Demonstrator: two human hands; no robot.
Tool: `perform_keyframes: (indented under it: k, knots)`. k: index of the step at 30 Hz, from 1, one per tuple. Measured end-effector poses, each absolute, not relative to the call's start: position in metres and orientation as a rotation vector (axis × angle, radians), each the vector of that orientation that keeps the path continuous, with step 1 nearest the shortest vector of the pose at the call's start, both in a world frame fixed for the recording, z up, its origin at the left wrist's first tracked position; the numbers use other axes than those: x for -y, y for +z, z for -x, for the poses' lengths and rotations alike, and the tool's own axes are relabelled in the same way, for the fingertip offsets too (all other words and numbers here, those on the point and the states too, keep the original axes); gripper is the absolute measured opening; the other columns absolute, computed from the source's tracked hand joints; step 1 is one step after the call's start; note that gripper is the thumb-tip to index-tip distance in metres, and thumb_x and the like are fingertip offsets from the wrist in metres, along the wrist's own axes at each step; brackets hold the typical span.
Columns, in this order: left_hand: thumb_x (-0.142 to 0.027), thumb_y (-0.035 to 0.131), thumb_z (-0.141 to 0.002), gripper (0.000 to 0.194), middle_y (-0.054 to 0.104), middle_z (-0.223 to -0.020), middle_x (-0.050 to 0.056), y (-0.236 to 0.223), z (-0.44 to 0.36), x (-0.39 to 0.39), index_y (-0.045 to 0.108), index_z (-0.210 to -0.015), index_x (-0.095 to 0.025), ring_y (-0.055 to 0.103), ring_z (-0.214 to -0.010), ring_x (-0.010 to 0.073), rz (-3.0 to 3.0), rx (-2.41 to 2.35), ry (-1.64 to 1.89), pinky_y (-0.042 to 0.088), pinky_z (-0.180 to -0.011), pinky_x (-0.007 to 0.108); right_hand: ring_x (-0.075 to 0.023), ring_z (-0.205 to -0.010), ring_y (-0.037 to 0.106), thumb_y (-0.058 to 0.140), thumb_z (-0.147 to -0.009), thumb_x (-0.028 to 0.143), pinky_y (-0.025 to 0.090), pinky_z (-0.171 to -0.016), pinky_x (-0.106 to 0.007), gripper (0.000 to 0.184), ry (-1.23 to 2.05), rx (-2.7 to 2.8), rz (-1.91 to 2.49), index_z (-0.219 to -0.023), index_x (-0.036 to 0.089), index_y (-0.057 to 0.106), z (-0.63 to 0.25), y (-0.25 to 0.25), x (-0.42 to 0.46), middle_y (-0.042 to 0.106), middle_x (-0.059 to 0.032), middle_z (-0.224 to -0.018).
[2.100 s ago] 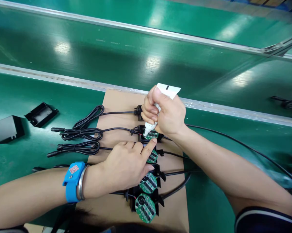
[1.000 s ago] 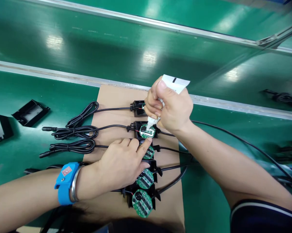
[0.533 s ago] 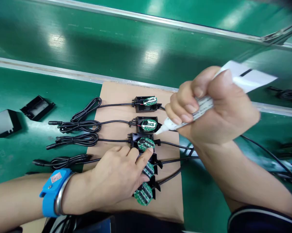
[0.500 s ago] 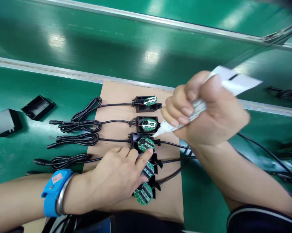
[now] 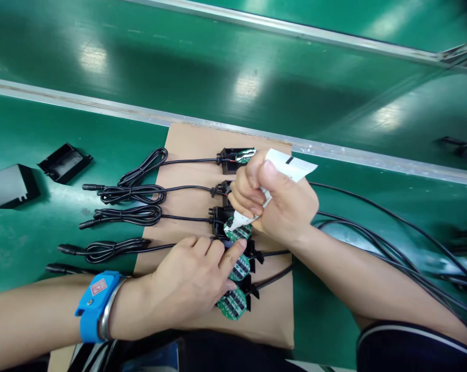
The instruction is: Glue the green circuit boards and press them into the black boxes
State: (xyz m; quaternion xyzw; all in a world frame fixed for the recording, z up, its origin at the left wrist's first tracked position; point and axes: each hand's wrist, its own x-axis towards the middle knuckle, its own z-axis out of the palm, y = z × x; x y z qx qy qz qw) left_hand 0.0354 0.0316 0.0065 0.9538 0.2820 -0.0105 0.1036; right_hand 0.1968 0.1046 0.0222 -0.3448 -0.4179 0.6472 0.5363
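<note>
The right hand (image 5: 285,204) is closed around a white squeeze tube (image 5: 300,168), its nozzle (image 5: 239,220) at the third circuit board (image 5: 241,233) from the far end. The left hand (image 5: 190,279) points its index finger (image 5: 233,257) at that board's near edge; whether it grips anything underneath cannot be told. Cardboard (image 5: 274,323) meets the metal rail (image 5: 101,105); green counter (image 5: 318,323) runs past its left and right edges.
</note>
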Motion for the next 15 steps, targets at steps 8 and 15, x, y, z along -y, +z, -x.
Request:
perform_keyframes:
  k: [8,15]
  knots:
    - [-0.05,0.052,-0.097,0.063,0.058,-0.088,0.006,0.002,-0.029,-0.029,0.047,-0.145,-0.009,0.055,-0.077,0.0219,-2.859,-0.808,0.012,0.04,-0.061,0.036,-0.0061,-0.037,0.023,0.065,-0.088,0.047,0.02,-0.034,-0.022,0.041,1.569,1.047,0.826,-0.067,0.022,0.039,-0.21,0.03,-0.092,0.029,0.0079,-0.051]
    - [-0.046,0.058,-0.095,0.065,0.056,-0.088,0.005,0.0,-0.027,-0.028,0.045,-0.145,-0.007,0.052,-0.078,0.021,-2.899,-0.788,0.079,0.038,-0.063,0.035,-0.0067,-0.039,0.026,0.057,-0.094,0.039,0.023,-0.035,-0.021,0.032,1.552,1.118,0.755,-0.07,0.021,0.045,-0.226,0.028,-0.091,0.03,0.0064,-0.054]
